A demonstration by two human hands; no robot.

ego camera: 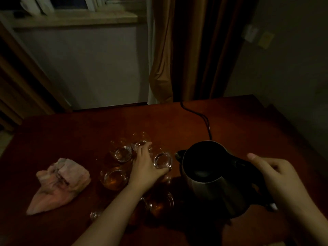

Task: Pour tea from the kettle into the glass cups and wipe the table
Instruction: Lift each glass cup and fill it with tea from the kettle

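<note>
Dim light. Table (88,125): far half bare, far edge against wall and curtain (177,50); a cord (198,116) crosses it. Kettle (209,174), lid open, stands right of centre; my right hand (273,171) is wrapped on its handle. Pink cloth (62,183) lies left, apart from the glass cups (122,154). My left hand (147,166) rests among the cups, fingers spread, thumb against the empty cup (163,160).
</note>
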